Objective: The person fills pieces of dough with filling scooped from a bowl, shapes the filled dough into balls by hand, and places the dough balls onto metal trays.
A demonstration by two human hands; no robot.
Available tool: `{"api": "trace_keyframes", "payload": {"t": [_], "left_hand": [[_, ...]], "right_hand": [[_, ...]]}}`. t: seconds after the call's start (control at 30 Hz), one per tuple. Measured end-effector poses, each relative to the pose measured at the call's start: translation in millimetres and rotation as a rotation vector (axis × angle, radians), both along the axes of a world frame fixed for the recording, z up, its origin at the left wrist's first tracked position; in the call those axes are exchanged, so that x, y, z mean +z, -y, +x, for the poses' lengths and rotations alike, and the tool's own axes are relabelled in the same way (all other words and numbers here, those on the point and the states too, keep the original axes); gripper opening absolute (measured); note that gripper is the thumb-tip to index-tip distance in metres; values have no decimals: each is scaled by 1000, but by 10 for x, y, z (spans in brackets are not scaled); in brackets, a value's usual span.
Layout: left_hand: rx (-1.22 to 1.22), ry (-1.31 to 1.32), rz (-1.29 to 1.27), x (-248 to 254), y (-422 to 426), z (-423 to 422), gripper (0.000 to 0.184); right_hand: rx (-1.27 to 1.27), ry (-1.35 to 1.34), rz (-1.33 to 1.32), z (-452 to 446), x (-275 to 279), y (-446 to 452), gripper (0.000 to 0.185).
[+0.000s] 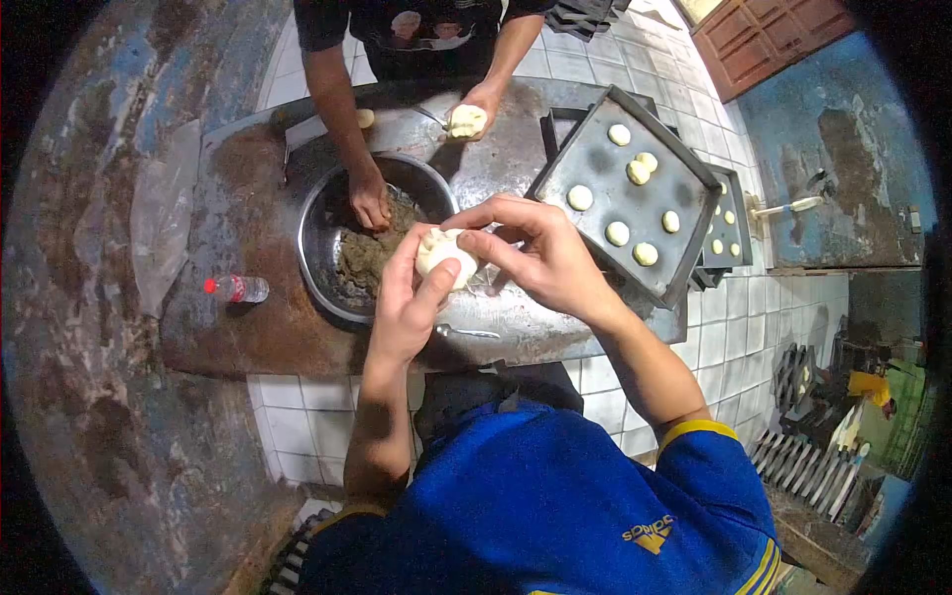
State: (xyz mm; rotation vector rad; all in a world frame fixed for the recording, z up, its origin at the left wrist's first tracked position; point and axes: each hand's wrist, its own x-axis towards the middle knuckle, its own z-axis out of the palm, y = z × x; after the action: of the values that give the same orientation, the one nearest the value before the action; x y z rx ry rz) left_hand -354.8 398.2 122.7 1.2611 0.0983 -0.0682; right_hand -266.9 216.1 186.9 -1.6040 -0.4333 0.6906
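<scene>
Dough (436,252), left fingers (402,266) cupping, right fingers (504,210) pinching

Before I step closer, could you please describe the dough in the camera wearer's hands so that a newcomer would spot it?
On the worn table, find the metal bowl. Overlapping its right rim in view, the pale dough sits between the left hand and right hand. Unlike the smoother balls on the tray, its top is gathered into folds.
</scene>
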Motion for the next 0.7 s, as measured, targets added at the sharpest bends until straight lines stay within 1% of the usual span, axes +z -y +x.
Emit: {"api": "trace_keyframes", "payload": {"t": [0.03, 0.07, 0.13, 0.17, 0.2, 0.23, 0.27, 0.3, 0.33, 0.37, 0.4, 0.43, 0.47, 0.5, 0.57, 0.6, 0.63, 0.67, 0.7], "left_hand": [[80, -23, -70, 20, 53, 22, 41], [55, -70, -139, -71, 53, 39, 38], [88, -87, -164, -40, 264, 129, 35], [85, -175, -186, -63, 322, 142, 33], [84, -263, -210, -14, 392, 177, 30], [80, -265, -206, 61, 444, 226, 30], [45, -279, -285, 169, 484, 290, 32], [9, -293, -362, 266, 535, 360, 34], [13, -272, -529, 279, 570, 397, 37], [8, -272, -521, 335, 687, 445, 37], [92, -183, -306, 424, 850, 499, 38], [174, -91, -93, 470, 1007, 560, 39], [259, -8, -26, 349, 1132, 662, 39], [257, -7, -23, 370, 1215, 745, 39], [219, 179, 400, 465, 1365, 903, 33], [193, 193, 302, 499, 1510, 982, 30], [180, 226, 239, 546, 1712, 1065, 32], [136, 196, 71, 554, 1920, 1118, 35], [91, 163, -99, 547, 2111, 1163, 37]], "right_hand": [[-3, -1, 3, -14, 4, 46, 32], [-36, 325, -35, -25, 9, 91, 40], [-49, 669, -45, 41, -84, 183, 53], [-78, 841, -55, 76, -130, 229, 60], [-17, 850, -33, 141, -201, 310, 58], [46, 861, -9, 196, -269, 390, 56], [-11, 784, 37, 231, -337, 467, 47], [-16, 785, 43, 268, -398, 556, 47], [-74, 665, 21, 304, -456, 656, 42], [-134, 543, -2, 333, -514, 757, 38], [-187, 314, 118, 347, -548, 816, 35], [-194, 313, 120, 330, -557, 882, 35], [-242, -111, 311, 289, -536, 936, 35], [-279, -538, 497, 255, -524, 1010, 36], [-238, -685, 663, 203, -675, 1158, 36], [-269, -624, 751, 173, -703, 1203, 37], [-301, -561, 836, 153, -733, 1238, 37], [-408, -368, 843, 152, -791, 1251, 38], [-413, -366, 841, 193, -781, 1297, 38]]}}
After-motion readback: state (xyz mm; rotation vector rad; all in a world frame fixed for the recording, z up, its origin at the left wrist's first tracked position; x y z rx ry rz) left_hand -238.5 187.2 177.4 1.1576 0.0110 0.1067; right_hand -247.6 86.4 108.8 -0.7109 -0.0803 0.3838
